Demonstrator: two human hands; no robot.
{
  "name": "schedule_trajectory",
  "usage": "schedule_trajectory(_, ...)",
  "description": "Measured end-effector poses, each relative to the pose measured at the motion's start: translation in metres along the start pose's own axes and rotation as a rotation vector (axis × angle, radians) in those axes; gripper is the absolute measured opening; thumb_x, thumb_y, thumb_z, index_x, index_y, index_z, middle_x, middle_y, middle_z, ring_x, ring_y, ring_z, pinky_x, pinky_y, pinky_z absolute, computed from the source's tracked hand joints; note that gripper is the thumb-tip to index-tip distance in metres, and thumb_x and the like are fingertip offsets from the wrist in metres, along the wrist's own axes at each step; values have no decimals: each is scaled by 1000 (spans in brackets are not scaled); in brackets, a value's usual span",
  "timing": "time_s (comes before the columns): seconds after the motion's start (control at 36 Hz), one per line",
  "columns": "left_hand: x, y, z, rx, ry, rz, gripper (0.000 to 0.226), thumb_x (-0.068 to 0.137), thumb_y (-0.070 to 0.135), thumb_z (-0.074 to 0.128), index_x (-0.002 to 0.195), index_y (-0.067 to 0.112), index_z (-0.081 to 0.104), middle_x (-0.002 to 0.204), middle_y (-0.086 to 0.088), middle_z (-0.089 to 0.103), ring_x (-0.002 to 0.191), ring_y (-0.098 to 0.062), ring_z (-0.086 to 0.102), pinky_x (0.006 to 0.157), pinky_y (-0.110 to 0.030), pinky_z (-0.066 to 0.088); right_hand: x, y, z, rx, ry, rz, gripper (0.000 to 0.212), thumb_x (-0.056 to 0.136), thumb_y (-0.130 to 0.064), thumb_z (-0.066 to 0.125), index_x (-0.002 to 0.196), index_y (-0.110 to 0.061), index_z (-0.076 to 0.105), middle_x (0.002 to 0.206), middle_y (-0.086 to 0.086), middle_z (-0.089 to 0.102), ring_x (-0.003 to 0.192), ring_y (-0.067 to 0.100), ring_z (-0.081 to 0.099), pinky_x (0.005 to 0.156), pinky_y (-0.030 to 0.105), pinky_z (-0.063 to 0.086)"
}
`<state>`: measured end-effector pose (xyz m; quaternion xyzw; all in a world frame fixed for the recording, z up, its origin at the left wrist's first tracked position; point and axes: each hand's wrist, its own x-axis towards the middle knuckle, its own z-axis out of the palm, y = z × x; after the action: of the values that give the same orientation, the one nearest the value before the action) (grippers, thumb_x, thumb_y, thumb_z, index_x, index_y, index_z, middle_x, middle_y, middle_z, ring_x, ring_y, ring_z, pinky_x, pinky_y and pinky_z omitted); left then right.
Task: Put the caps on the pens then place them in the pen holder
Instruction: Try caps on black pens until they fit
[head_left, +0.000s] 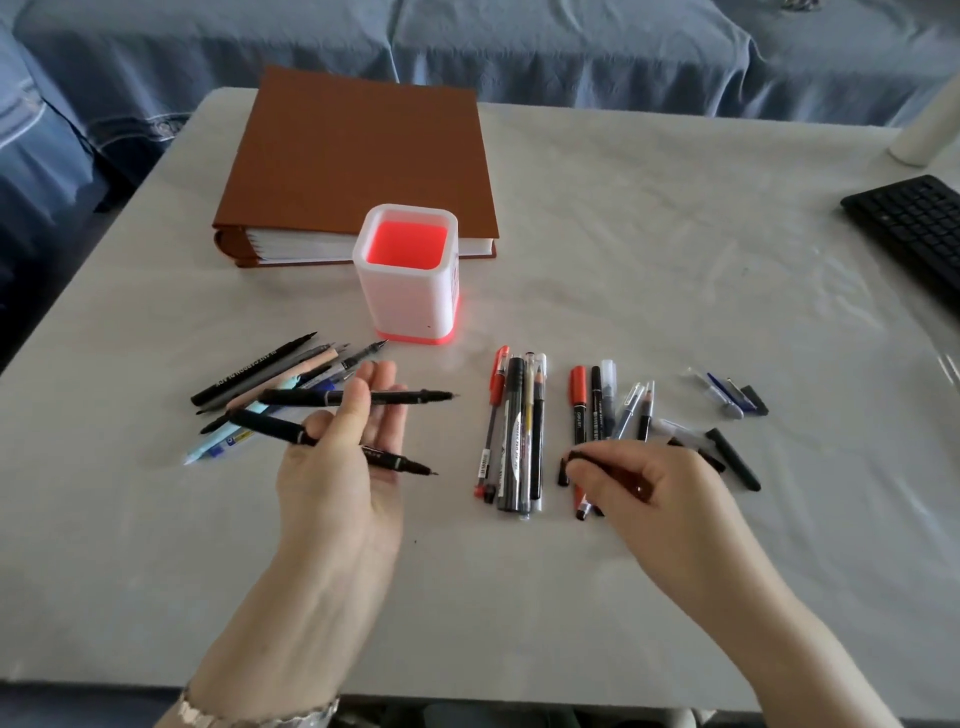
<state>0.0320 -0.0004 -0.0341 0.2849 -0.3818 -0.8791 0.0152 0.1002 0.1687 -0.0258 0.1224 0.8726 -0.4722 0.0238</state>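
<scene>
My left hand (343, 467) is raised palm-up over the table's left side and holds two uncapped black pens (405, 397) between its fingers, tips pointing right. My right hand (660, 483) rests low on the right, its fingers pinched on a small black cap (576, 457). A white pen holder (408, 301) with a red inside stands empty at the centre back. More uncapped pens (260, 382) lie fanned out to the left. Capped pens (514, 431) lie in a row between my hands. Loose caps (735, 457) are scattered to the right.
A brown binder (358, 156) lies behind the holder. A black keyboard (914, 228) sits at the right edge, with a white cylinder (930, 124) behind it. Blue cloth covers the furniture beyond the grey table (649, 249).
</scene>
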Motion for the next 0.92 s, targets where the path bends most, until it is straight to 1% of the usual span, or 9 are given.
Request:
schedule_trajectory(0.08,-3,-1,4,-61,-19,-56,14,93,7,46,86,10,58,75,6,74,80,-3,70,73,-19,56,-8,-3,9,90,-82,4,29,84,-21,62,74,-49,61,78,-29,63,66,-5,56,60,5,39)
schedule_trajectory(0.25,-15,-8,14,-88,-27,-84,17,92,7,46,82,13,59,75,7,74,82,-2,69,77,-20,54,-12,-14,31,220,-72,-23,17,79,-23,68,81,-39,70,73,-24,65,68,-2,59,63,6,41)
schedule_trajectory(0.39,-21,-8,15,-71,-52,-77,15,93,8,46,80,13,54,82,6,75,88,-3,68,78,-20,53,-8,-19,35,206,-31,-76,16,79,-22,68,79,-38,67,83,-21,67,77,1,62,66,6,42)
schedule_trajectory(0.5,-27,-12,16,-34,-85,-73,17,92,6,46,81,11,59,87,5,74,90,-3,68,83,-21,50,-7,-20,37,203,-34,-116,15,79,-25,69,81,-39,67,83,-20,66,76,0,61,66,6,42)
schedule_trajectory(0.58,-32,-15,16,-5,-119,-60,18,92,6,46,76,13,49,101,3,73,97,-4,66,87,-21,48,-8,-21,39,144,-25,-207,18,78,-34,60,93,-42,60,83,-15,63,74,6,58,64,12,43)
schedule_trajectory(0.64,-33,-16,16,2,-144,-44,17,92,6,45,77,14,43,96,3,74,97,-4,66,86,-19,50,-8,-21,41,123,-2,-240,21,78,-32,56,97,-39,58,79,-11,62,73,7,58,64,14,44)
schedule_trajectory(0.72,-36,-17,15,-8,-170,-21,17,92,3,43,80,14,40,87,4,74,96,-4,66,85,-16,51,-10,-19,46,97,63,-285,15,80,-24,56,93,-30,61,62,-15,59,69,3,57,61,10,42)
schedule_trajectory(0.89,-41,-18,14,-13,-170,1,32,92,3,43,68,19,29,77,7,73,100,-6,65,88,-21,43,-13,-20,49,143,26,-230,8,83,-23,56,82,-26,64,62,-6,58,62,6,53,56,13,40)
schedule_trajectory(0.92,-41,-17,13,-7,-168,1,33,92,2,42,67,19,29,78,6,73,100,-6,65,89,-22,43,-13,-21,48,201,-11,-185,15,85,-21,58,74,-27,66,63,-9,58,60,3,53,56,11,39)
